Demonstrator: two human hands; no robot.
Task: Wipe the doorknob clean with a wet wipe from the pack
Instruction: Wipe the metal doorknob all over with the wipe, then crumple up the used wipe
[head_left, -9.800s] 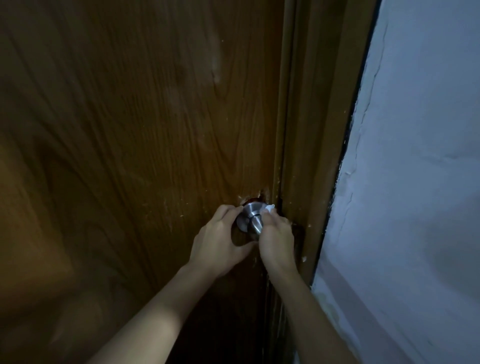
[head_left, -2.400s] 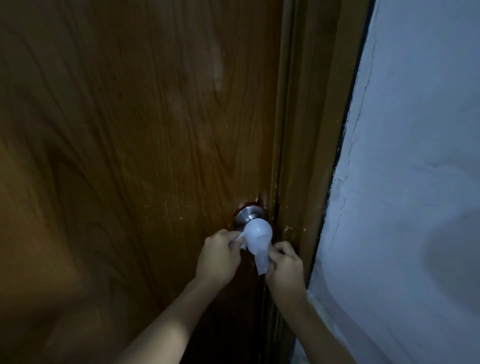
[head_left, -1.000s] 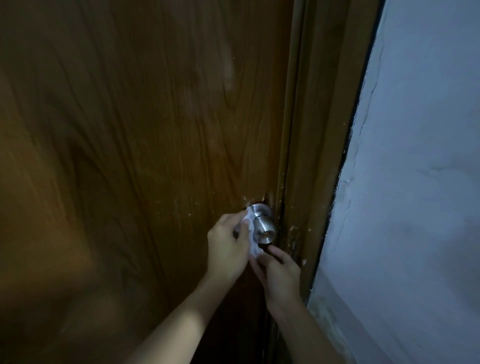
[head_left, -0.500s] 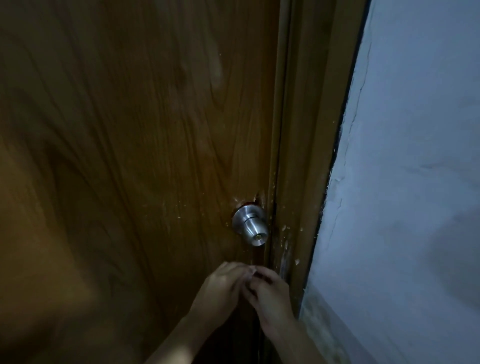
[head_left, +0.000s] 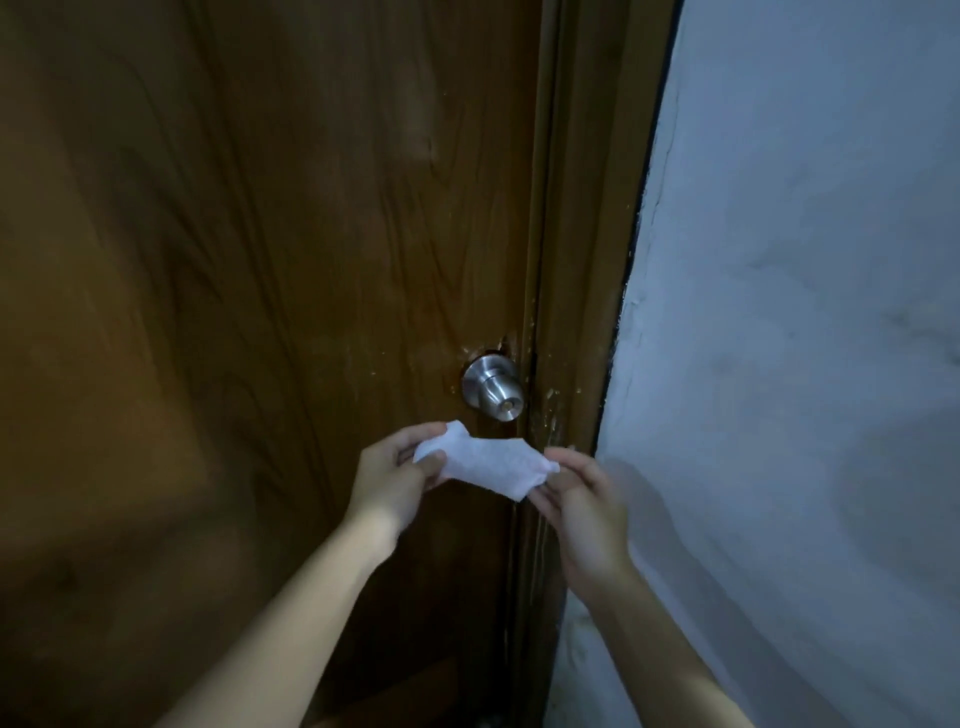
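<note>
While both hands hang below the knob, the wipe is stretched between them.

Wet wipe (head_left: 488, 463): white, crumpled, spread sideways in the air; just below the doorknob, apart from it.
Left hand (head_left: 399, 478): pinches the wipe's left end, thumb under, fingers curled over the top edge.
Right hand (head_left: 582, 499): pinches the wipe's right end between thumb and fingertips; palm turned inward.
Doorknob (head_left: 493, 391): round brushed metal, keyhole in its face, bare; sits above the wipe, between the two hands' line and slightly nearer the left.
Door (head_left: 260, 260): dark brown wood grain, scuffed pale around the knob.
Door frame (head_left: 576, 260): brown, chipped near knob height.
Wall (head_left: 805, 312): pale plaster, right of the frame.
</note>
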